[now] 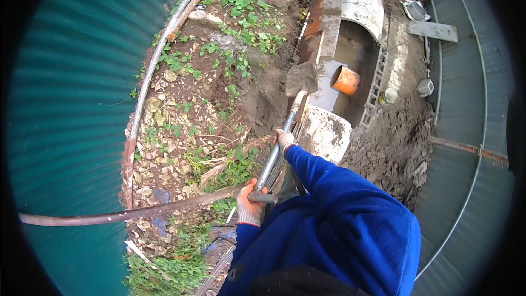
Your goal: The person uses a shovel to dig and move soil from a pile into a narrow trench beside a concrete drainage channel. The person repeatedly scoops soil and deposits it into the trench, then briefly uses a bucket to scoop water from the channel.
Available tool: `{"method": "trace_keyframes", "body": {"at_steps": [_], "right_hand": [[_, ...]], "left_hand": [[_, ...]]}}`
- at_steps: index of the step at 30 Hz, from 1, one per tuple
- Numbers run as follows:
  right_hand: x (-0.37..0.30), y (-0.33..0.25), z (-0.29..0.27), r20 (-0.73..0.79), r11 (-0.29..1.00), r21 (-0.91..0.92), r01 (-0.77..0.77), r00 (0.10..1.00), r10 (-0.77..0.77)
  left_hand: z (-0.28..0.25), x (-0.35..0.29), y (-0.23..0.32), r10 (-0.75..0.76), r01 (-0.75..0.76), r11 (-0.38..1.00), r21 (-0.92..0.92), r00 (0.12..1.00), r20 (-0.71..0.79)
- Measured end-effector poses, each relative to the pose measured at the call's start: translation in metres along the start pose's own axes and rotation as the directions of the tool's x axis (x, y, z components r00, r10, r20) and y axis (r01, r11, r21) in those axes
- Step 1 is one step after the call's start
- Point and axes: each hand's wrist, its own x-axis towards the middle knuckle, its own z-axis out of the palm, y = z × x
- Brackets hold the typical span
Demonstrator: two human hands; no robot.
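A shovel [268, 167] with a grey metal shaft slants up and away from my body. My left hand [251, 203], in a white and orange work glove, is wrapped round its top end beside the grey cross grip. Farther down the shaft, my right hand [284, 139] grips it, gloved the same way. The mud-caked shovel blade [301, 79] is over the near-left edge of a trench, beside dug soil. Whether the blade touches the ground I cannot tell. Just right of it, an orange bucket [346, 80] lies tilted in the trench, near murky water [352, 49].
A white curved cover [362, 3] spans the trench's far part; a muddy white panel [324, 133] lies nearer. Perforated blocks [376, 85] line its right side. Green corrugated fence [71, 104] stands left, grey fence [466, 148] right. A rusty pipe [137, 214] crosses at the left.
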Motion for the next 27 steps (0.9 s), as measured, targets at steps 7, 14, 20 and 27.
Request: {"method": "trace_keyframes", "body": {"at_steps": [7, 14, 20, 27], "right_hand": [[-0.097, 0.14, -0.021, 0.178, 0.909, 0.363, -0.206, 0.973, 0.149], [-0.193, 0.268, -0.065, 0.173, 0.878, 0.447, -0.171, 0.979, 0.103], [-0.26, 0.328, -0.126, 0.139, 0.756, 0.629, -0.182, 0.983, 0.12], [-0.315, 0.365, -0.226, -0.055, 0.588, 0.809, 0.01, 0.997, 0.06]], "left_hand": [[-0.118, -0.077, 0.006, 0.138, -0.153, 0.983, 0.101, 0.98, 0.143], [-0.241, -0.146, 0.005, 0.201, -0.285, 0.909, 0.304, 0.939, 0.279], [-0.274, -0.192, -0.013, 0.124, -0.356, 0.785, 0.507, 0.892, 0.434], [-0.258, -0.216, -0.068, -0.233, -0.378, 0.536, 0.755, 0.793, 0.563]]}}
